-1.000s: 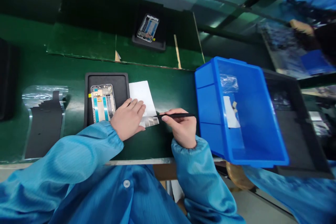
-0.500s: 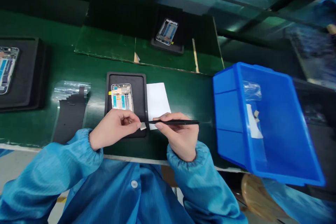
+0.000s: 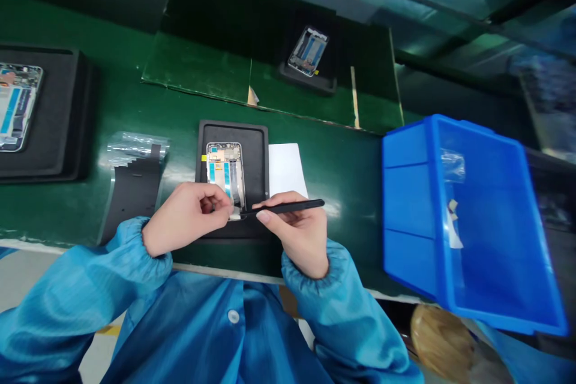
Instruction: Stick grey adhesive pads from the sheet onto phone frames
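An opened phone (image 3: 225, 169) lies on a black tray (image 3: 255, 162) in front of me, its inner parts showing, with a yellow tab at its left side. My left hand (image 3: 191, 216) is over the phone's lower left, thumb and forefinger pinched on a small pale piece (image 3: 235, 213). From the right, my right hand (image 3: 297, 228) grips black tweezers (image 3: 292, 207), whose tips meet that piece near the phone's lower end. Partly under the tweezers and right hand, a white sheet (image 3: 287, 168) lies beside the tray.
Black strips in a clear sleeve (image 3: 137, 192) lie at left. Farther left, another opened phone (image 3: 18, 108) rests on stacked black trays (image 3: 58, 120). A third phone (image 3: 309, 51) sits on a raised green board (image 3: 202, 66). A blue bin (image 3: 409, 204) with scraps stands right.
Against the tray, both hands have moved left, bringing the tweezers and the small pale piece over the phone's lower end. The whole view has shifted slightly.
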Action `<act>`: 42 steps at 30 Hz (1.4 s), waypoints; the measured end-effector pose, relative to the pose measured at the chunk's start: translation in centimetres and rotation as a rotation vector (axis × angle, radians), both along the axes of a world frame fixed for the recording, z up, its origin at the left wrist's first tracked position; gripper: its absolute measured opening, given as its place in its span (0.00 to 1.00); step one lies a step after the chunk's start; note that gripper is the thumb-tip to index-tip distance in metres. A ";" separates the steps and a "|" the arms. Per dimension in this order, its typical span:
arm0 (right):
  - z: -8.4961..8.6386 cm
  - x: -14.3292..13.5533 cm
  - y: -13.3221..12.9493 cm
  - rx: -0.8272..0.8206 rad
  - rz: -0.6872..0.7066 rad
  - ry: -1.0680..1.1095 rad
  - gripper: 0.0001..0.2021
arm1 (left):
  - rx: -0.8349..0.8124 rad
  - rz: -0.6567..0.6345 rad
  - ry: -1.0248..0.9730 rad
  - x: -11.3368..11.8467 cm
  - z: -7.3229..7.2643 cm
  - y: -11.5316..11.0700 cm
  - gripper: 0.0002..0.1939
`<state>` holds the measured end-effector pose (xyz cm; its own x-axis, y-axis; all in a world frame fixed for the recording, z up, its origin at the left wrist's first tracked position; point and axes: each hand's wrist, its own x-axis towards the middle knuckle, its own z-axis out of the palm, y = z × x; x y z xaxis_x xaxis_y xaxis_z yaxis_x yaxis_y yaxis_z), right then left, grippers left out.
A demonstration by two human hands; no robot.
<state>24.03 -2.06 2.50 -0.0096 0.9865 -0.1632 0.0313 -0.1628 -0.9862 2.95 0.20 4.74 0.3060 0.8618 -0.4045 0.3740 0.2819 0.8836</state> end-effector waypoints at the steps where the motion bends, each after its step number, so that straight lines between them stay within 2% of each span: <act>1: 0.0 -0.2 0.1 -0.006 -0.001 0.000 0.13 | 0.001 0.002 0.002 -0.1 0.0 0.0 0.07; 8: -0.9 -0.6 0.2 -0.038 -0.059 -0.021 0.12 | 0.031 -0.032 0.047 -1.0 -0.2 0.3 0.08; 11: -1.2 -0.8 0.6 -0.031 -0.121 -0.037 0.13 | 0.101 0.050 0.132 -2.3 -0.6 0.6 0.13; 13: -1.3 -1.2 1.4 -0.028 -0.149 -0.068 0.13 | 0.222 0.124 0.253 -3.2 -1.3 0.7 0.13; 15: -1.2 -1.8 2.6 -0.031 -0.150 -0.104 0.12 | 0.387 0.135 0.395 -3.7 -2.2 0.8 0.11; 18: -1.4 -2.8 4.6 -0.030 -0.142 -0.131 0.10 | 0.646 0.059 0.546 -3.4 -3.7 0.6 0.11; 21: -2.0 -3.7 6.2 -0.027 -0.130 -0.136 0.09 | 0.798 -0.003 0.628 -2.6 -5.1 0.3 0.15; 25: -2.8 -4.1 6.8 -0.056 -0.102 -0.157 0.09 | 0.844 -0.035 0.680 -1.9 -6.2 0.0 0.21; 29: -2.9 -4.0 6.8 -0.067 -0.092 -0.206 0.09 | 0.861 -0.039 0.684 -1.8 -6.6 0.0 0.22; 42: -2.8 -3.9 6.7 -0.029 -0.088 -0.321 0.07 | 0.838 -0.056 0.702 -1.5 -6.6 0.1 0.22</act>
<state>20.08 4.66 -0.27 0.1320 0.9762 -0.1723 0.3242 -0.2068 -0.9231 1.42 0.33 -1.83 0.2842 0.9368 0.2043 0.8629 -0.3428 0.3714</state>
